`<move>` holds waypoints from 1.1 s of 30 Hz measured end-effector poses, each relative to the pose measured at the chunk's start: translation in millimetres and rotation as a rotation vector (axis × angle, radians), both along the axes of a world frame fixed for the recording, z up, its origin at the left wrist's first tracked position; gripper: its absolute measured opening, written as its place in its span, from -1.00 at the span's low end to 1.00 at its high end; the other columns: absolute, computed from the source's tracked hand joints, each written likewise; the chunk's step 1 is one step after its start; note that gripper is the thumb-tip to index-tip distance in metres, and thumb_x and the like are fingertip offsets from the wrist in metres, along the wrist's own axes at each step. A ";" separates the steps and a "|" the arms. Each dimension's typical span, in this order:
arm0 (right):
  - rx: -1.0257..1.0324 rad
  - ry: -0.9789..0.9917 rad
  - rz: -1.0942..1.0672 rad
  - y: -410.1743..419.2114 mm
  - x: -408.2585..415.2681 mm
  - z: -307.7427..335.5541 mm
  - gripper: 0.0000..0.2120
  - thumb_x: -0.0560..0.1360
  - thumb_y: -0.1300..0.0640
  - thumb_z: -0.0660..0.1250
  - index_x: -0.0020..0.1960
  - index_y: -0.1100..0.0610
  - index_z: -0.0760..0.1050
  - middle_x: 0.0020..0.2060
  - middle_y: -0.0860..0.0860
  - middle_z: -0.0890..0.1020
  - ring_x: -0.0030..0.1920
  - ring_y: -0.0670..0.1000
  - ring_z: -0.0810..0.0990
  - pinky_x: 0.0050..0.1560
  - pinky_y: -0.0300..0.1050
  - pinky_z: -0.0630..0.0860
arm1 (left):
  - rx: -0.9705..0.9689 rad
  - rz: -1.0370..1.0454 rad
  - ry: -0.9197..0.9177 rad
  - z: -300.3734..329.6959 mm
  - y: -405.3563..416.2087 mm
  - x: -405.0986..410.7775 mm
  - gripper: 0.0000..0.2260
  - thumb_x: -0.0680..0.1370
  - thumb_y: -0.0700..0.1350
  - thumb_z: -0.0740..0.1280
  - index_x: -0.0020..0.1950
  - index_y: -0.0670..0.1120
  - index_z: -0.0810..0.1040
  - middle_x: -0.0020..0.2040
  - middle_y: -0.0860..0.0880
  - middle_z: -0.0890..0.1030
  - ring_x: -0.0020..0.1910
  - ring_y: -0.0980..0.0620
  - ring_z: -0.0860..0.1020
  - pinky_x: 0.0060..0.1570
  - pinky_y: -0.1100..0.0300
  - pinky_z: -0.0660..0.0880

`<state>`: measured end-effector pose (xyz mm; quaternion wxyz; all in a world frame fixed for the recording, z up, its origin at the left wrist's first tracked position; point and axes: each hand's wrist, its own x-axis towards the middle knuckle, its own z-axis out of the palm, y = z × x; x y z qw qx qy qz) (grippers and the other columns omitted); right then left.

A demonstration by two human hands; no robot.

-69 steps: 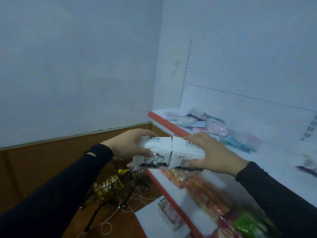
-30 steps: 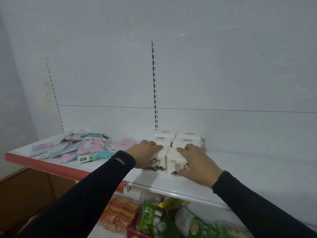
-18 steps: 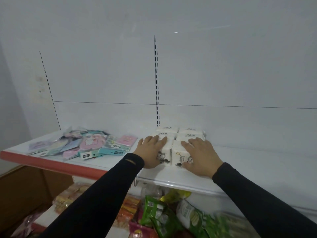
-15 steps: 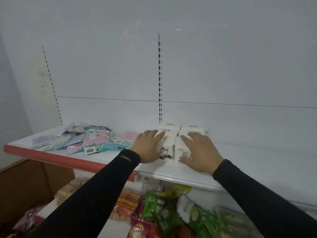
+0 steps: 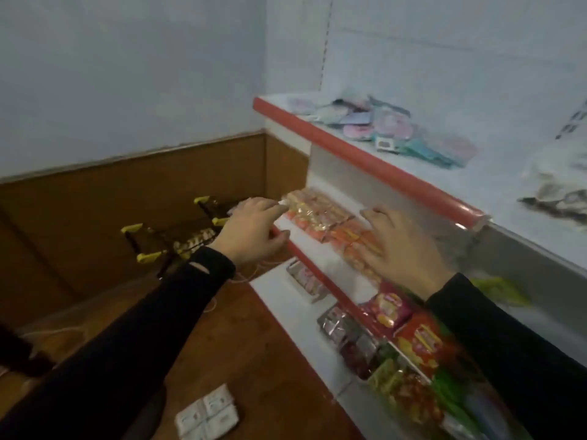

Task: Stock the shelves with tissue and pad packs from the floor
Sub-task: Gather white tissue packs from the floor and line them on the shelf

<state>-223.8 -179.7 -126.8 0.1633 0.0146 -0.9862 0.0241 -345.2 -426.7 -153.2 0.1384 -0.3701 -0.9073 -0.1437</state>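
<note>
A white bundle of tissue packs (image 5: 207,413) lies on the brown floor near the bottom edge. On the upper shelf (image 5: 374,168) with the red edge sits a pile of pastel pad packs (image 5: 397,128). The white tissue packs (image 5: 559,188) stand blurred at the far right of that shelf. My left hand (image 5: 254,233) hovers with loosely curled fingers and holds nothing, just left of the middle shelf's corner. My right hand (image 5: 403,249) is spread flat in the air over the orange snack packs, also empty.
Orange snack packs (image 5: 330,223) fill the middle shelf, with red and green bags (image 5: 416,338) further right and more packs on the bottom shelf. A dark wire rack with yellow corner caps (image 5: 178,236) and loose cords lie on the floor by the wood-panelled wall.
Both hands have let go of the tissue packs on the upper shelf and drawn back and down. The view has swung left and downward toward the floor.
</note>
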 end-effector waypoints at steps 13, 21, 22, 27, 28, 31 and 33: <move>0.032 -0.650 0.531 -185.6 -88.7 -253.1 -0.43 0.54 -0.22 0.16 0.47 -0.02 0.23 0.41 0.02 0.34 0.37 0.05 0.35 0.33 -0.04 0.36 | -0.207 0.613 -0.702 -261.9 -210.2 83.7 -0.47 0.48 0.19 0.12 0.36 -0.03 0.42 0.26 -0.08 0.51 0.25 -0.12 0.43 0.25 0.03 0.33; 0.110 -0.972 0.709 -214.2 -132.3 -488.4 -0.44 0.55 -0.15 0.18 0.48 0.01 0.20 0.40 0.04 0.31 0.36 0.09 0.34 0.30 -0.03 0.36 | -0.346 0.752 -1.013 -486.5 -220.2 105.0 -0.51 0.49 0.13 0.21 0.36 -0.05 0.39 0.24 -0.08 0.50 0.24 -0.13 0.42 0.22 0.06 0.31; 0.120 -0.990 0.709 -217.3 -134.7 -520.0 -0.43 0.55 -0.16 0.18 0.48 0.02 0.19 0.40 0.04 0.30 0.36 0.10 0.33 0.30 -0.02 0.36 | -0.359 0.745 -1.026 -518.6 -220.2 103.1 -0.52 0.50 0.11 0.24 0.37 -0.06 0.38 0.25 -0.09 0.49 0.25 -0.12 0.42 0.23 0.06 0.32; 0.160 -1.062 0.724 -238.5 -128.8 -686.7 -0.41 0.55 -0.15 0.21 0.50 0.01 0.13 0.43 0.03 0.24 0.37 0.09 0.31 0.29 -0.03 0.36 | -0.386 0.760 -1.060 -686.5 -214.9 107.6 -0.46 0.51 0.08 0.28 0.45 -0.04 0.25 0.35 -0.10 0.40 0.33 -0.12 0.34 0.31 0.02 0.29; 0.164 -1.052 0.735 -244.6 -125.2 -723.2 -0.39 0.53 -0.16 0.23 0.49 0.00 0.12 0.43 0.03 0.24 0.36 0.09 0.31 0.29 -0.03 0.35 | -0.400 0.759 -1.068 -722.3 -214.7 110.5 -0.42 0.51 0.08 0.30 0.48 -0.03 0.20 0.40 -0.11 0.34 0.38 -0.12 0.29 0.35 0.00 0.25; 0.157 -1.005 0.766 -261.9 -113.3 -831.5 -0.28 0.47 -0.20 0.30 0.51 0.02 0.12 0.43 0.06 0.26 0.36 0.12 0.31 0.30 0.01 0.32 | -0.431 0.756 -1.070 -823.2 -218.0 116.6 -0.27 0.48 0.09 0.35 0.53 -0.02 0.04 0.49 -0.14 0.18 0.46 -0.15 0.14 0.43 -0.05 0.12; 0.156 -0.953 0.781 -271.0 -107.1 -896.1 -0.20 0.41 -0.22 0.37 0.51 0.07 0.14 0.42 0.11 0.27 0.38 0.17 0.28 0.33 0.04 0.27 | -0.449 0.784 -1.031 -881.5 -222.0 117.7 -0.18 0.46 0.10 0.38 0.55 -0.03 -0.03 0.50 -0.17 0.13 0.47 -0.17 0.10 0.44 -0.09 0.10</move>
